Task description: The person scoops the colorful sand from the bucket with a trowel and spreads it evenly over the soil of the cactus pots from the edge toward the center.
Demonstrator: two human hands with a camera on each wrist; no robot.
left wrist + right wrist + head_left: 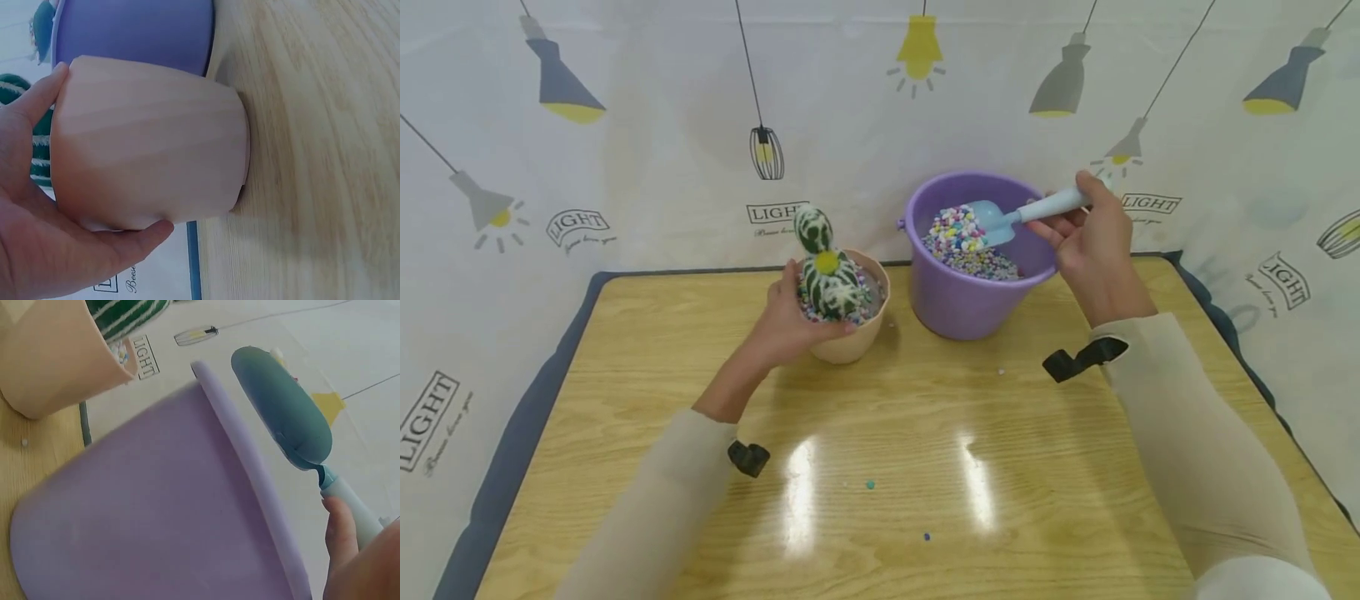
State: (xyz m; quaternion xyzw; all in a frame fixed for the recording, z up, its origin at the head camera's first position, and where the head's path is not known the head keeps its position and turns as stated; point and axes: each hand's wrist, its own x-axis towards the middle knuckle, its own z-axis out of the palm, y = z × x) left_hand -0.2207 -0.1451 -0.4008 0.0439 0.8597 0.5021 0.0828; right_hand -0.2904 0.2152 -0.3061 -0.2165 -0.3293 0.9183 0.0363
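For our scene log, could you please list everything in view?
table: 1, light brown, foreground
backdrop: 1, white, lamp-printed, behind table
bucket: 1, purple, on table
pot: 1, peach, left of bucket
cactus: 1, green-white, in pot
scoop: 1, light blue, over bucket
beads: many, multicoloured, in scoop, bucket, pot
stray beads: few, mixed, on table
wrist devices: 2, black, left and right
sleeves: 2, beige, left and right
left hand: 1, bare, gripping pot
right hand: 1, bare, holding scoop

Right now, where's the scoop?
In the head view, right of centre: the scoop is held by the right hand above the purple bucket.
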